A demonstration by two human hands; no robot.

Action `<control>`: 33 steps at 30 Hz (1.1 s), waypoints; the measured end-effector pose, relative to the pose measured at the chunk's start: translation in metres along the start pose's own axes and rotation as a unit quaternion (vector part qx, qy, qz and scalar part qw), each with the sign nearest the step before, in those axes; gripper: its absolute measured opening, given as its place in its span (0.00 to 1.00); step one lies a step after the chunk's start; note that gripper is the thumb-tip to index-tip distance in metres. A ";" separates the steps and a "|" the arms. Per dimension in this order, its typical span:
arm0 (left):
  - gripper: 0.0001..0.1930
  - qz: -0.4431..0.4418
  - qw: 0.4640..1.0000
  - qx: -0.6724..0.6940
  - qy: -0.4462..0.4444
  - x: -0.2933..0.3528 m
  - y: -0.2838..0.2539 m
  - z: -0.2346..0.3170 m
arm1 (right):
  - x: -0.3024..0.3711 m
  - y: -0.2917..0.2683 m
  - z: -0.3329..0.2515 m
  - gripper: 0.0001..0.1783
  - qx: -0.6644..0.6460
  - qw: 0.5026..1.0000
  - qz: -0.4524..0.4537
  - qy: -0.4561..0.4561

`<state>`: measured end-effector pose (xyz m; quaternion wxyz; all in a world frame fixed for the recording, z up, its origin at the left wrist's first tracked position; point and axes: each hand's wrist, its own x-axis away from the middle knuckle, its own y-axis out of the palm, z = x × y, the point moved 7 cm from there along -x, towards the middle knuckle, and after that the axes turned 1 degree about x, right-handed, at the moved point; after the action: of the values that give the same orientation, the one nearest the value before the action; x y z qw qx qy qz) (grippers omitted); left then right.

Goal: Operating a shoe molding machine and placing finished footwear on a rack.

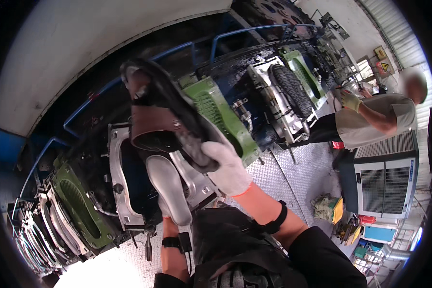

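A dark shoe (186, 111) is held by the curled right hand (228, 168); the left hand's (163, 207) grip (mostly hidden) cannot be told.

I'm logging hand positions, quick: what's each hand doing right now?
Left hand: mostly hidden behind the grey foot-shaped form; grip cannot be told.
Right hand: closed, holding the brown-and-black shoe.

The foot-shaped last (167, 185) looks like smooth, dull silvery metal; the shoe (151, 119) has a softly shiny, leather-like brown upper. Matt white cloth covers the right hand (228, 170), and the floor (297, 182) is rough, raised-pattern metal plate.
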<state>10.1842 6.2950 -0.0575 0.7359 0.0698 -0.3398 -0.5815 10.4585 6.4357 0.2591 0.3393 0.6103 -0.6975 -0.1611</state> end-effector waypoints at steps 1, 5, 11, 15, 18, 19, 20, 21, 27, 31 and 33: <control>0.27 -0.003 1.000 0.010 -0.008 -0.011 0.005 0.002 | 0.002 -0.023 -0.002 0.33 -0.057 0.998 0.009 -0.011; 0.26 -0.019 0.997 0.054 -0.048 -0.073 0.034 0.009 | 0.040 -0.091 -0.036 0.29 -0.187 0.979 0.080 0.017; 0.26 0.051 0.995 0.067 -0.048 -0.105 0.090 0.011 | 0.076 -0.197 -0.124 0.33 -0.243 0.956 0.142 -0.080; 0.27 0.227 0.967 -0.111 0.022 -0.020 0.106 0.029 | 0.082 -0.306 -0.199 0.33 -0.259 0.939 0.188 -0.126; 0.28 0.215 0.955 -0.195 -0.064 0.056 0.110 -0.021 | 0.064 -0.372 -0.246 0.32 -0.276 0.936 0.161 -0.148; 0.34 0.102 0.980 -0.054 -0.165 0.077 0.122 -0.050 | 0.057 -0.399 -0.259 0.33 -0.270 0.940 0.140 -0.152; 0.38 0.022 0.974 0.000 -0.225 0.099 0.120 -0.071 | 0.046 -0.419 -0.266 0.34 -0.266 0.945 0.117 -0.150; 0.37 0.050 0.977 -0.058 -0.200 0.105 0.127 -0.074 | 0.037 -0.436 -0.268 0.35 -0.250 0.949 0.130 -0.139; 0.23 -0.016 0.958 -0.088 -0.274 0.131 0.341 -0.145 | 0.024 -0.555 -0.238 0.30 -0.281 0.944 0.175 -0.001; 0.18 0.036 0.974 -0.059 -0.216 0.052 0.431 -0.221 | 0.053 -0.559 -0.239 0.30 -0.212 0.938 0.273 -0.002; 0.23 0.058 0.968 0.001 -0.245 -0.005 0.439 -0.261 | 0.063 -0.545 -0.234 0.28 -0.197 0.946 0.258 0.000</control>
<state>10.6904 6.3612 -0.0396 0.6624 -0.0942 -0.5140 -0.5368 11.0184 6.3085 0.0966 0.4825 0.3307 -0.7853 -0.2026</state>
